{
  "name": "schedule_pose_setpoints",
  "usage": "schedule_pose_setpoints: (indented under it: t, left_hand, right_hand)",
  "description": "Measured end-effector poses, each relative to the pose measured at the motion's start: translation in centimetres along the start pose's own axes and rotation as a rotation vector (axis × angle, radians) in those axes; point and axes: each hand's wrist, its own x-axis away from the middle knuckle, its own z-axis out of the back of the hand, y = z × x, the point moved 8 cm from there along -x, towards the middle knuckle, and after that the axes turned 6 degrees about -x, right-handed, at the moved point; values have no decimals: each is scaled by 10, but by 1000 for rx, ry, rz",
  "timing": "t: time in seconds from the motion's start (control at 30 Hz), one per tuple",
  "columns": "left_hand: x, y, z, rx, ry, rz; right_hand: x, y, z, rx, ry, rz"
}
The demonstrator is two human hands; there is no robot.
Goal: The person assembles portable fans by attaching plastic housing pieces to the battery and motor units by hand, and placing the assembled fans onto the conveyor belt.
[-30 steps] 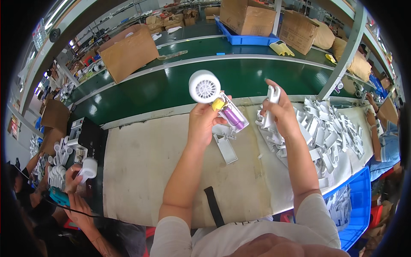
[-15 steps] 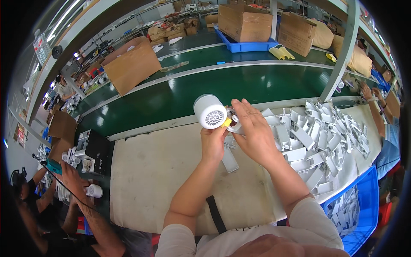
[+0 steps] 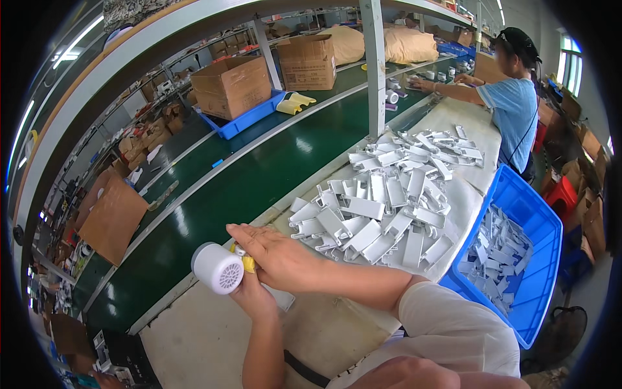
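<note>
- Print: dark print on 1 brown box (image 3: 306,63), approx 1 o'clock from fan; too small to read.
- Count: 1 white fan (image 3: 220,267), in hands, approx 8 o'clock from view ctr, grille facing cam; 1 yellow bit (image 3: 249,264) beside its head.
- White covers (image 3: 382,207) piled on table (image 3: 194,330), 2 o'clock from fan; overlapping, can't count.
- 1 blue bin (image 3: 547,253) w/ more pcs, 3 o'clock; 1 co-worker (image 3: 515,110), 2 o'clock.
- Grip: L hand (image 3: 254,299) closed round fan, below head. R hand (image 3: 278,259) over handle, fingers straight; thumb hidden, can't tell if gripping.
</note>
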Motion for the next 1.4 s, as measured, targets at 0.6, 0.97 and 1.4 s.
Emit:
schedule_pose_setpoints:
  t: [0.6, 0.97, 1.4]
  left_hand:
    - [26, 116, 23, 172, -98, -378]
    - [-17, 86, 27, -24, -88, -179]
    - [21, 66, 221, -1943, 9, 272]
  right_hand:
    - [-1, -36, 25, -653, -8, 115]
    - [-2, 5, -1, -491, -71, -22]
    - [-2, -9, 8, -121, -59, 141]
